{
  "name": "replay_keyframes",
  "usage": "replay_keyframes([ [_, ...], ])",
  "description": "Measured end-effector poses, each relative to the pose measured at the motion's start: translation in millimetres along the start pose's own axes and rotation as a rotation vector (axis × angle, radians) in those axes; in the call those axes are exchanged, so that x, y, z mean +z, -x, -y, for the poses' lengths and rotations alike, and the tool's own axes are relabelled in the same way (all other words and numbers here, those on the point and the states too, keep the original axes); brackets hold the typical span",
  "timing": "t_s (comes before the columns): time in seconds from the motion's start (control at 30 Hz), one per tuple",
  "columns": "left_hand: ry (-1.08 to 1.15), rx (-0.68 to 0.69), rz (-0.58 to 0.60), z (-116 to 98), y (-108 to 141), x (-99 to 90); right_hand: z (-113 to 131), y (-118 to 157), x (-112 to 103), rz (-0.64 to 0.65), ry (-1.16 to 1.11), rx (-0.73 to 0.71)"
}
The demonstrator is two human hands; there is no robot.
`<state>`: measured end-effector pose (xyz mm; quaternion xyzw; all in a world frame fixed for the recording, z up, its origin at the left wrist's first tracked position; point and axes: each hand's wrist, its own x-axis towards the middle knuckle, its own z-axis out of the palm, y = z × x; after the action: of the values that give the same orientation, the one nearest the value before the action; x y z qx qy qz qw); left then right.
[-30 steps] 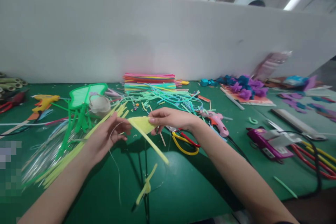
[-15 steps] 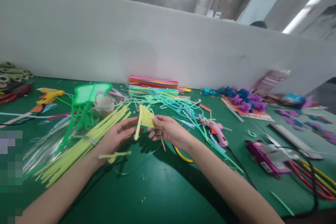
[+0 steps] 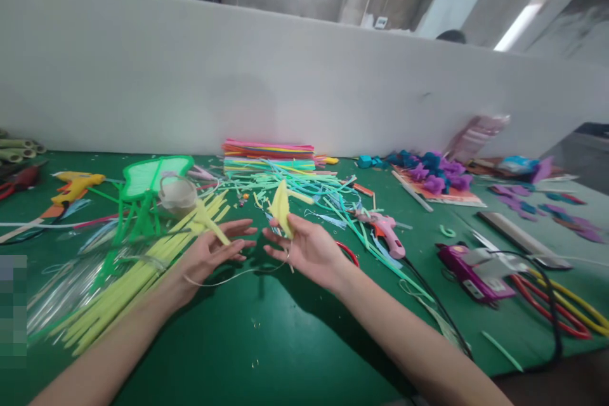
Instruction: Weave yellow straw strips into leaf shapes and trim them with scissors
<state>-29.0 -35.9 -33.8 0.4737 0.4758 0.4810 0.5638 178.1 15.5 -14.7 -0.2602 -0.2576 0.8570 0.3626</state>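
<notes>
Yellow piece [image 3: 280,208] has turned, pinched by right hand [image 3: 314,250]; left hand [image 3: 207,258] loosely spread.

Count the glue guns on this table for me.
2. A yellow glue gun lies toward the left edge of the view, and a pink glue gun lies to the right of the right hand. Others could be hidden under the clutter.

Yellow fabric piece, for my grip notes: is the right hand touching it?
Touching. The head view shows the right hand with its thumb against the lower end of the yellow fabric piece.
</notes>
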Motion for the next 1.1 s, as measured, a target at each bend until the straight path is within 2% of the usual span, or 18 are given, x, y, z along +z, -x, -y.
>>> replay_keyframes([
  [0.1,-0.013,0.054,-0.03,6.9,-1.6,6.2,-27.9,3.0,4.2,0.076,0.002,0.057],
  [0.2,-0.001,-0.013,-0.078,13.8,-2.2,6.7,-51.4,5.1,6.7,0.114,0.128,0.065],
  [0.3,0.049,-0.073,-0.096,15.6,-1.2,6.2,-58.4,5.4,6.4,0.123,0.419,0.046],
  [0.4,0.108,-0.085,-0.119,12.4,-0.3,7.6,-44.5,8.7,4.3,0.099,0.852,-0.03],
  [0.5,0.158,-0.083,-0.124,8.8,-0.9,8.0,-15.9,19.7,-0.9,-0.024,1.35,-0.24],
  [0.57,0.197,-0.063,-0.095,8.1,-1.8,6.9,4.0,30.0,-7.6,-0.198,1.706,-0.361],
  [0.6,0.214,-0.052,-0.086,8.3,-2.3,6.1,12.4,35.1,-12.1,-0.328,1.881,-0.401],
  [0.63,0.225,-0.044,-0.083,8.8,-2.8,5.3,19.2,39.7,-17.1,-0.439,2.033,-0.376],
  [0.67,0.232,-0.04,-0.08,9.4,-3.3,4.6,24.2,43.5,-22.3,-0.481,2.133,-0.288],
  [0.73,0.244,-0.044,-0.078,10.6,-4.4,3.5,28.8,48.5,-32.2,-0.417,2.164,-0.098],
  [0.8,0.255,-0.047,-0.083,11.0,-5.5,2.8,28.3,49.7,-39.5,-0.357,2.177,-0.025],
  [0.93,0.272,-0.047,-0.093,8.5,-6.2,1.6,26.0,44.5,-46.3,-0.322,2.225,-0.059],
  [1.03,0.275,-0.057,-0.09,6.3,-6.1,0.5,30.3,38.2,-48.9,-0.264,2.101,-0.094],
  [1.1,0.275,-0.066,-0.091,5.8,-6.3,0.2,33.2,34.1,-49.5,-0.289,1.964,-0.163],
])
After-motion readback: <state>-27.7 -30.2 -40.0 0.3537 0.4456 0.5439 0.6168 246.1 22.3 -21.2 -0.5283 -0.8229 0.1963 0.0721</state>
